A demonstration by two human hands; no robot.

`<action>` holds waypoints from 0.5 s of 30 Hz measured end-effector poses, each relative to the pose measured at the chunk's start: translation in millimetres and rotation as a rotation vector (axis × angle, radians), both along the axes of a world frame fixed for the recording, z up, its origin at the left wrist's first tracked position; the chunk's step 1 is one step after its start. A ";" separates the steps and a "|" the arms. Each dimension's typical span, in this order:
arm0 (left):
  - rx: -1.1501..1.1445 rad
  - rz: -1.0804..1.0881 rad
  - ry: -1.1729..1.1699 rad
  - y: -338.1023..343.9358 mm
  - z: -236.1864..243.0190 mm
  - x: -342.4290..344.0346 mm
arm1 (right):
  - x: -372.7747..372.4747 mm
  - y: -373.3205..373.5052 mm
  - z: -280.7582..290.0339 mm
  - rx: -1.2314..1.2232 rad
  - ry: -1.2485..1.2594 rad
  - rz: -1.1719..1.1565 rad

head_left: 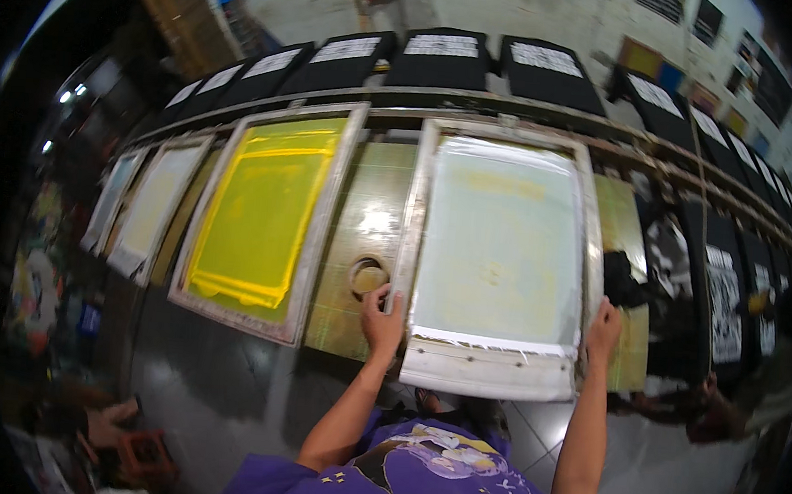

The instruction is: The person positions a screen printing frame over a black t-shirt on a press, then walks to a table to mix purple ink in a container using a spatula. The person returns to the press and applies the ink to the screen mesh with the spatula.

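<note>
Before me a screen printing frame [501, 241] with a pale, whitish mesh lies between my two hands. My left hand [381, 324] has its fingers closed at the lower part of the frame's left rail. On the opposite rail, at about the same height, my right hand [603, 333] grips the frame's edge. A roll of tape [369, 278] lies on the board just beyond my left fingers. To the left rests a second screen printing frame [260, 215], its mesh bright yellow.
Paler screen frames [157, 203] stand farther left. Behind a long wooden rail [379, 99], several black shirts [441, 71] with white prints lie in a row that curves round to the right. A dark cloth [625, 277] lies beyond my right hand. Tiled floor [540, 422] shows below.
</note>
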State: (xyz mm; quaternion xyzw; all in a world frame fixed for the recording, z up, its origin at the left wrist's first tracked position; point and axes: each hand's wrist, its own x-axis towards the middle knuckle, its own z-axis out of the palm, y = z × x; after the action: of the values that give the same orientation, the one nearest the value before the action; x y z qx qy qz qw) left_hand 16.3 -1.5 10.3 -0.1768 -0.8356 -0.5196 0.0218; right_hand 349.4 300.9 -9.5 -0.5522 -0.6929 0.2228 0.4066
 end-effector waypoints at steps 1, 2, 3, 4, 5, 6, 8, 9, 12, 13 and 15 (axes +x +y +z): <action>0.004 0.002 -0.002 -1.7 2.8 0.9 | 4.9 5.1 -7.4 0.032 -0.031 0.012; 0.007 0.001 -0.002 -2.0 6.3 1.6 | 6.7 9.3 -14.0 0.065 -0.059 0.021; -0.012 0.011 0.024 -2.0 9.0 3.0 | 3.4 9.0 -13.9 0.059 -0.079 0.010; -0.027 0.020 0.013 -4.5 8.2 3.0 | 1.9 8.6 -10.3 0.052 -0.102 0.002; -0.036 0.026 0.009 -7.4 7.9 3.3 | 3.9 7.3 -4.0 -0.040 -0.147 0.031; -0.041 0.021 0.004 -7.5 7.9 3.5 | 5.7 7.0 -0.2 -0.126 -0.196 0.049; -0.045 0.007 -0.026 -2.0 9.6 4.9 | 19.1 11.2 -10.3 -0.057 -0.127 0.067; -0.052 0.002 -0.042 -2.5 9.6 5.6 | 15.9 13.0 -9.9 -0.028 -0.093 0.080; -0.037 0.012 -0.031 -7.4 8.5 5.6 | -5.6 -8.4 20.8 -0.172 0.013 0.012; -0.036 0.020 -0.013 -7.7 6.3 4.7 | -10.2 -10.9 24.9 -0.151 0.002 0.030; -0.032 0.021 -0.025 -2.1 8.4 6.3 | 1.4 -17.7 29.6 -0.113 -0.029 0.024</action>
State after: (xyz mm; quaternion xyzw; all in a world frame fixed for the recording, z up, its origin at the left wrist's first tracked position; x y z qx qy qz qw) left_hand 22.6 -3.5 18.7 -0.1620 -0.8460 -0.5079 0.0140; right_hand 350.8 283.2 20.1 -0.5691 -0.6915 0.2584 0.3620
